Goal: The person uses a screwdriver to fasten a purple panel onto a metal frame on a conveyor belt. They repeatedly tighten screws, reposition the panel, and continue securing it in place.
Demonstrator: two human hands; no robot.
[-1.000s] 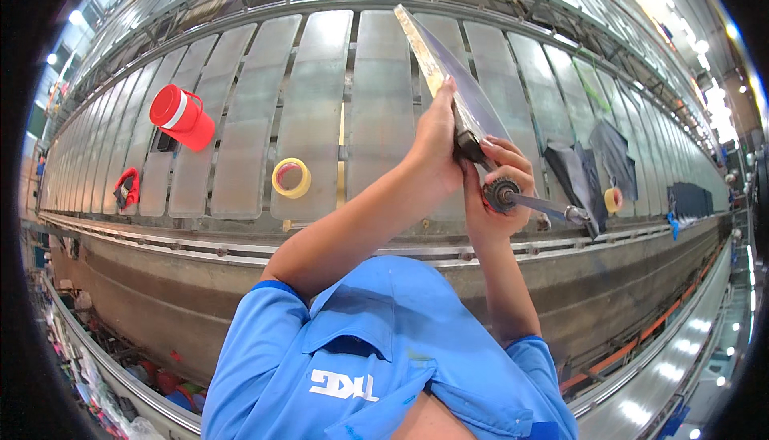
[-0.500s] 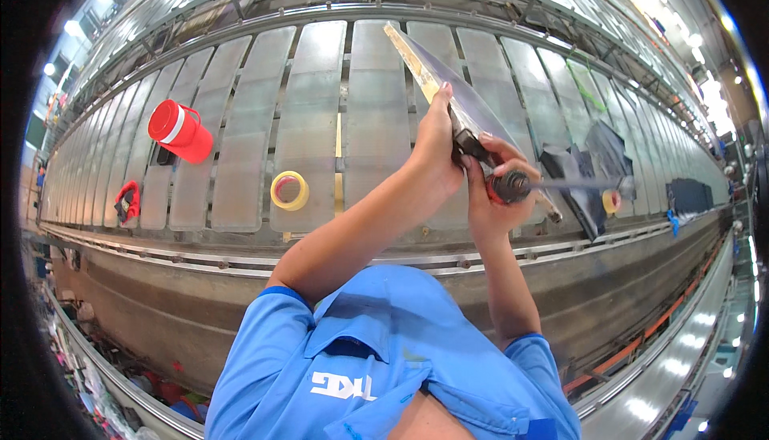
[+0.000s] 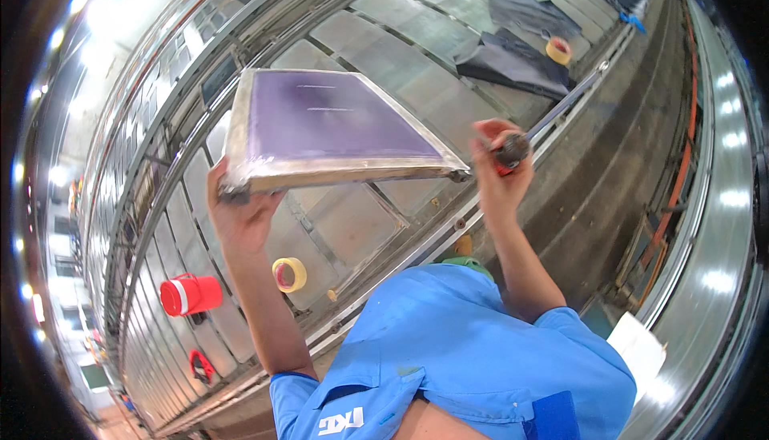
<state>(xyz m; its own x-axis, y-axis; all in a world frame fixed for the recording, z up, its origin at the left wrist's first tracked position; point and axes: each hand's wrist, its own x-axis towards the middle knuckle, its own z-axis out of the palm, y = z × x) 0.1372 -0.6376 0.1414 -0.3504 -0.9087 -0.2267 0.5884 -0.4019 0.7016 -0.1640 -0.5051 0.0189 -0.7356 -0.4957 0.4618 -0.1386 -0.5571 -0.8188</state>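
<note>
My left hand (image 3: 240, 216) grips the near left corner of a metal-framed screen (image 3: 328, 128) with a purple mesh face, holding it up and tilted so the face shows. My right hand (image 3: 498, 169) is closed on a red-handled tool (image 3: 513, 150) with a dark round end, held at the frame's right corner. Both forearms rise from my blue shirt at the bottom of the view.
A long metal table of glass panels (image 3: 360, 224) runs below. On it lie a yellow tape roll (image 3: 289, 274), a red cylindrical container (image 3: 190, 295), a red tool (image 3: 200, 366), dark cloths (image 3: 513, 72) and another tape roll (image 3: 558, 50).
The view has swung round sharply. The frame was edge-on before; now its purple face is turned up toward me. My left hand has shifted to its left corner, the right stays at the right corner.
</note>
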